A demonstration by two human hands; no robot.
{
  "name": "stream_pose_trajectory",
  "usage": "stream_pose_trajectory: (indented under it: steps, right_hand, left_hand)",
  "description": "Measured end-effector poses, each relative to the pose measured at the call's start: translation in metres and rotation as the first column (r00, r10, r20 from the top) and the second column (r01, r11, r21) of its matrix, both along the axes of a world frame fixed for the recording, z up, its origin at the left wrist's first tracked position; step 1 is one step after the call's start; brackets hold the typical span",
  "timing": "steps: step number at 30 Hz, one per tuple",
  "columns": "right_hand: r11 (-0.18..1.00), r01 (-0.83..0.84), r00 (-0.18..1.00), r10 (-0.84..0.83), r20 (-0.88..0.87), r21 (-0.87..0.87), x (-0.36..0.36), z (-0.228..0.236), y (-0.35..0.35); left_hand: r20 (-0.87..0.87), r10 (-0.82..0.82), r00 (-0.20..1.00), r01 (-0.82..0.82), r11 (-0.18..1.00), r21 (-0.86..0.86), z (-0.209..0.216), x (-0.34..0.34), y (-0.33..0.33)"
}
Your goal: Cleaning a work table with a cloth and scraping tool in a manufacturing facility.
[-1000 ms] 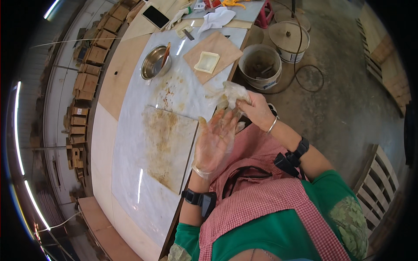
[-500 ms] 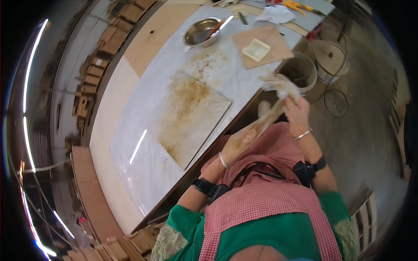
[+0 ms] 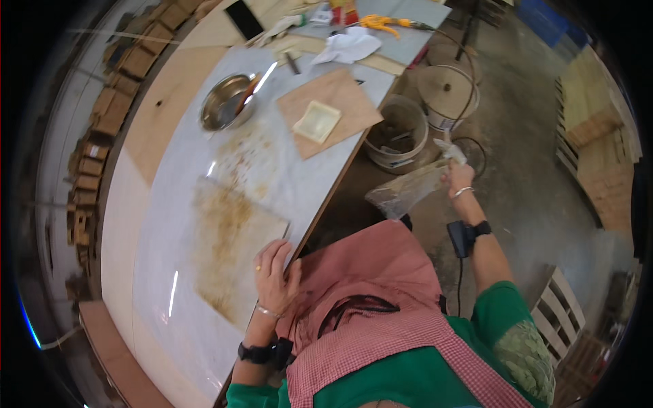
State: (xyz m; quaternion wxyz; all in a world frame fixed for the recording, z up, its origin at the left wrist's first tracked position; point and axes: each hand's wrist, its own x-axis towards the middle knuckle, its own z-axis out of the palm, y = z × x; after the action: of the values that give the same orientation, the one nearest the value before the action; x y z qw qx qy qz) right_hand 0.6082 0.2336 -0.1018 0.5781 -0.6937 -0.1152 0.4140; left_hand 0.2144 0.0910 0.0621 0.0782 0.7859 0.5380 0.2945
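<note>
L hand [image 3: 275, 272] has come out of its clear glove [image 3: 407, 191] in the last sec; it was gloved & up by the R hand [image 3: 460, 178] before, now bare w/ a ring showing. The two have split: L is at about 8 o'clock of R, over the near edge of the worktop [image 3: 156, 238], fingers loosely curled, nothing seen in grip. Can't tell if it touches the stained board [image 3: 231, 248], just beside it at 10 o'clock.

R hand, also bare, is closed on the glove plus a white wad [image 3: 451, 151] of thin plastic. Glove hangs off it toward 8–9 o'clock, baggy & see-thru, clear of the worktop. Open bucket [image 3: 390, 160] is at 10 o'clock of R, lidded bucket [image 3: 446, 87] at 12; glove looks apart from both, tho depth is hard to judge.

So glove removal looks done: L is free, R has all the plastic, i.e. R is the busy one.

Up the worktop, no hand near: cream tray [image 3: 317, 122] on a wood board [image 3: 354, 102], metal bowl [image 3: 209, 115] w/ brown stick [image 3: 246, 96] approx 9–10 o'clock of the tray.
</note>
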Motion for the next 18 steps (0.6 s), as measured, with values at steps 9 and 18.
stream_pose_trajectory:
  steps: [9,18]
  right_hand:
    - [0.992,0.027,0.999,-0.029,0.013,0.120,0.008,-0.063,0.138]
    - [0.732,-0.432,0.278,0.663,0.695,-0.527,0.024,-0.254,0.239]
  left_hand:
    - [-0.413,-0.030,0.910,0.000,0.997,-0.072,-0.025,-0.019,0.021]
    - [-0.386,0.029,0.922,-0.069,0.993,-0.091,-0.025,-0.014,0.024]
